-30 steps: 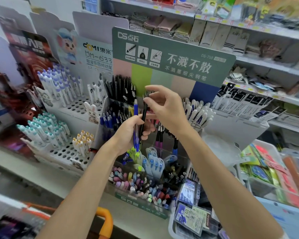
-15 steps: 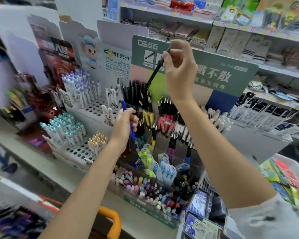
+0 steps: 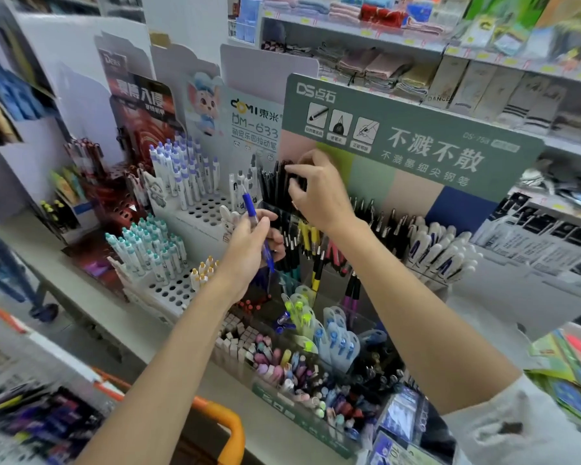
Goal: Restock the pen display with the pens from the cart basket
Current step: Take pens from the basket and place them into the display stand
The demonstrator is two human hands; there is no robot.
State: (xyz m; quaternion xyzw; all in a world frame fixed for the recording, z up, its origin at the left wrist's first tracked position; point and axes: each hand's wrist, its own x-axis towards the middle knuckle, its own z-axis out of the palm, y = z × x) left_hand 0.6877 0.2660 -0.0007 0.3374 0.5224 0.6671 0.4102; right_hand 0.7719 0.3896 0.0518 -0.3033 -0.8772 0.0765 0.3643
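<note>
One blue pen (image 3: 251,209) is pinched in the left hand (image 3: 249,253); the right hand (image 3: 317,194) pinches a black pen (image 3: 282,184), best pushed straight down into its row.

Two hands (image 3: 249,253) (image 3: 319,196), one blue pen (image 3: 250,206), one green header sign (image 3: 416,129).
</note>
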